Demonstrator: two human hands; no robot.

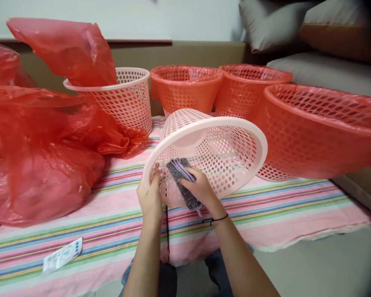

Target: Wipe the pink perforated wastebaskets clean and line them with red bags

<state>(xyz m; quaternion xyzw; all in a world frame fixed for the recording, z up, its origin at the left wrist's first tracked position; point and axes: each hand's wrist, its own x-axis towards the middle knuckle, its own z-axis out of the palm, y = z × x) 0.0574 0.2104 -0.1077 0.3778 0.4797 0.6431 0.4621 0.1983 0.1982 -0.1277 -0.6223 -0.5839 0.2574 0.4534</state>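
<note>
While the right hand [200,187] holds a grey pad with purple stripes [188,199] inside a tilted pale pink basket [228,121], the left hand [151,198] steadies that basket by the near left part of its rim. Wiping the inside looks to be under way; how much is already wiped cannot be told. This basket has no bag on it, so bagging it, if meant, is not yet done. Beyond the hands, a red-bagged basket in the middle [187,97], another just to its right [245,97] and a large one nearer on the right [321,136] appear finished as far as bags go. Beyond and left of the grip, an upright pale basket [132,105] has a red bag [77,53] sticking up from it, seemingly only part fitted. A heap of red plastic [34,173] lies left of the left hand, on the striped cloth [117,231] below.

The right hand is closed around the pad, thumb on top (a thin black band [224,218] circles that wrist). The left hand is also closed, its fingers hooked over the rim; whether the pad presses against the mesh is unclear
</note>
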